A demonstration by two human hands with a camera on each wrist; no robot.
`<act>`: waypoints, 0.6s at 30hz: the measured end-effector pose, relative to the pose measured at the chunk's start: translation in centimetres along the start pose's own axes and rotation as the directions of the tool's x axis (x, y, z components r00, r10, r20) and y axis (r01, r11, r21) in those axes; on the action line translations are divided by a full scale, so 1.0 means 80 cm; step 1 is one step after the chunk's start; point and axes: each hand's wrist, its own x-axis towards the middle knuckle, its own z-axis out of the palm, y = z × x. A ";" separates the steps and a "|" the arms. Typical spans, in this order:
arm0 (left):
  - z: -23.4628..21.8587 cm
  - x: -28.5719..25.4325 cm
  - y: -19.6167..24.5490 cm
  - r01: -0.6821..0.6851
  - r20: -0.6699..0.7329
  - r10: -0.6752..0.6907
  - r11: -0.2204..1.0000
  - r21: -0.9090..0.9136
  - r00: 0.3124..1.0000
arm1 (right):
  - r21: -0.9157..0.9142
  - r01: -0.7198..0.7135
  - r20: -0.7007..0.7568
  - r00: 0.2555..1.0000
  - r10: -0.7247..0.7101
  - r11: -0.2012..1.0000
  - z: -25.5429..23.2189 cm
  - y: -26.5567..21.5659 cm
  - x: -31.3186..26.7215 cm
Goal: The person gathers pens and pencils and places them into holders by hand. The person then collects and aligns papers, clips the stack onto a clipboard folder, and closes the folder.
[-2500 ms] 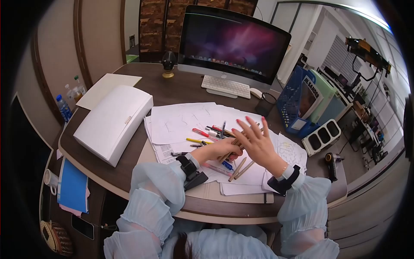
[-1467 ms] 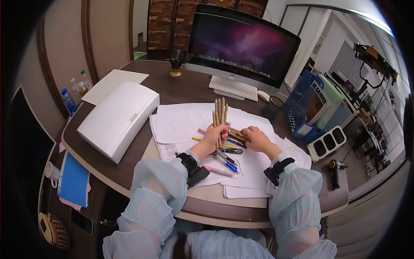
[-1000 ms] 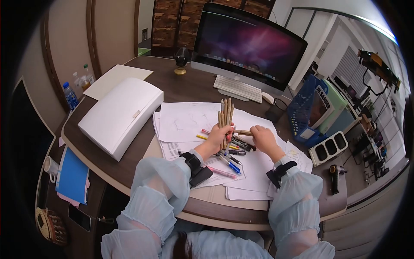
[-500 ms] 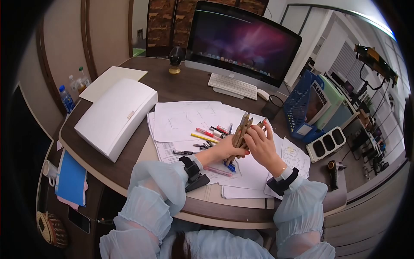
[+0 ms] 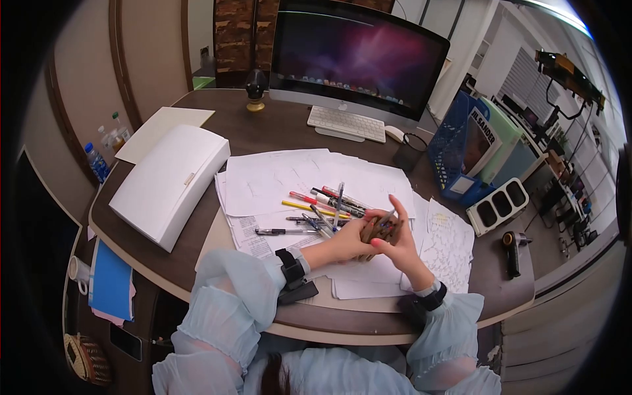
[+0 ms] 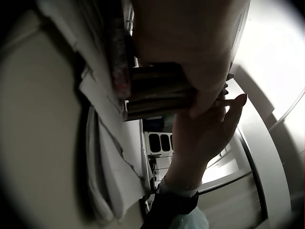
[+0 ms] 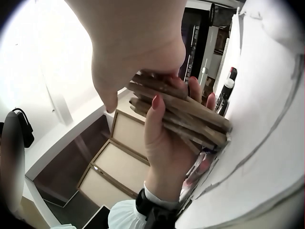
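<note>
Worktop (image 5: 280, 135) of dark brown wood, head view: white papers (image 5: 266, 181) carry loose red, yellow and black pens (image 5: 304, 198). Left hand (image 5: 347, 245) grips a bundle of brown wooden pencils (image 5: 382, 230) above the papers; right hand (image 5: 407, 251) is cupped at the bundle, one finger raised. Black mesh cup (image 5: 409, 155) stands beyond the papers.

Left wrist view: dim; left fingers wrap the bundle; a reddish pen (image 6: 121, 76) lies beside it. Whether the right fingers pinch any pencil cannot be told.

Right wrist view: left thumb crosses the pencils, whose ends are uneven; right palm faces their near ends.

Step in hand, as judged: evening the bundle. Next move calls for a firm left grip and light, flat right-hand pressure.
</note>
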 end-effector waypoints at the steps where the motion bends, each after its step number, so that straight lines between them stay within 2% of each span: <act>1: 0.001 0.001 -0.007 0.007 0.003 -0.007 1.000 0.002 1.000 | -0.086 -0.059 -0.006 0.998 0.059 0.995 0.001 0.005 -0.002; 2: 0.003 0.002 -0.014 -0.058 -0.015 0.058 0.998 0.013 0.998 | -0.185 -0.052 -0.024 0.999 0.049 0.981 -0.001 0.013 -0.004; 4: 0.006 0.003 -0.015 -0.158 -0.006 0.159 0.985 0.072 0.987 | -0.136 -0.045 -0.050 0.998 0.039 0.990 0.001 0.021 -0.005; 7: 0.008 -0.003 -0.001 -0.059 -0.009 0.060 0.994 0.089 0.998 | -0.106 -0.023 -0.075 0.997 0.015 0.994 0.006 0.025 -0.009; 8: 0.008 -0.003 -0.001 -0.055 -0.001 0.055 0.995 0.089 0.998 | -0.124 -0.003 -0.065 0.998 -0.006 0.992 0.007 0.025 -0.009; 10: 0.006 -0.002 -0.002 -0.042 -0.028 0.050 0.965 0.258 0.998 | -0.126 -0.001 -0.095 0.995 -0.011 0.992 0.010 0.022 -0.008; 11: 0.007 -0.002 -0.004 -0.039 -0.024 0.046 0.966 0.256 0.999 | -0.126 0.000 -0.115 0.993 -0.015 0.992 0.011 0.021 -0.009; 12: 0.008 -0.002 -0.006 -0.060 -0.081 0.081 0.971 0.230 0.993 | -0.125 -0.004 -0.120 0.993 -0.011 0.992 0.011 0.022 -0.009; 13: 0.009 -0.003 -0.009 -0.083 -0.138 0.113 0.975 0.206 0.984 | -0.032 -0.069 -0.112 0.992 0.065 0.997 0.012 0.023 -0.010; 14: 0.009 0.000 -0.017 -0.221 -0.170 0.261 0.949 0.224 0.950 | 0.061 -0.135 -0.096 0.985 0.140 0.989 0.011 0.023 -0.010; 18: 0.004 -0.001 -0.019 -0.134 -0.158 0.172 0.966 0.223 0.972 | 0.035 -0.172 -0.064 0.983 0.174 0.984 0.007 0.027 -0.012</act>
